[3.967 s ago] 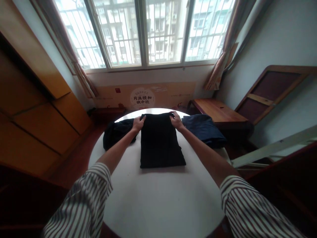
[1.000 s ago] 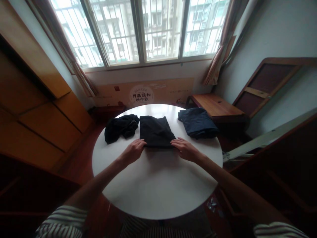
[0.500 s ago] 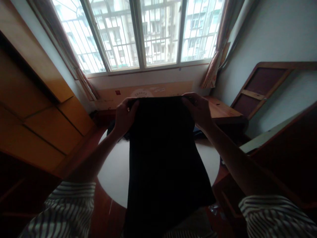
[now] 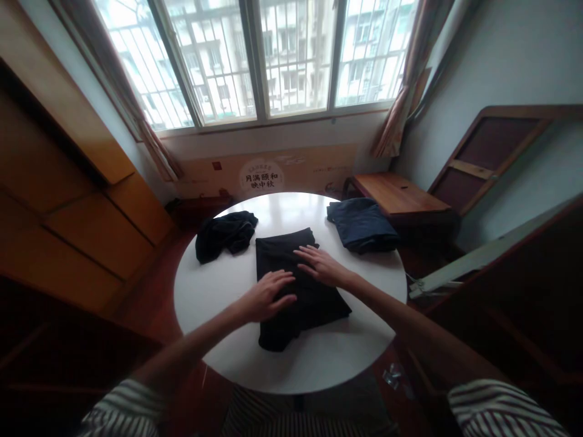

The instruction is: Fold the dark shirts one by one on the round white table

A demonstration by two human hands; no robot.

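Note:
A black garment [image 4: 303, 318], shaped like a pair of shorts or folded trousers, lies spread on the white round table [image 4: 214, 309]. Its narrower end points toward the window, and the wider lower end is nearer to me. My left hand [image 4: 269, 295] rests flat on its middle, fingers stretched out. Slightly farther up, my right hand [image 4: 321, 265] also lies on the cloth with its fingers spread. Neither hand grips anything. Parts of the garment are hidden under both hands.
A crumpled black garment [image 4: 226, 235] lies at the table's back left. Folded dark blue clothing [image 4: 363, 223] sits at the back right. A wooden bench [image 4: 401, 192] stands behind, below the window [image 4: 291, 57]. Yellow cabinets [image 4: 86, 243] line the left side.
The black garment, held up by its top edge in both hands before, now lies on the table. Both hands have let go, come down and flattened onto it.

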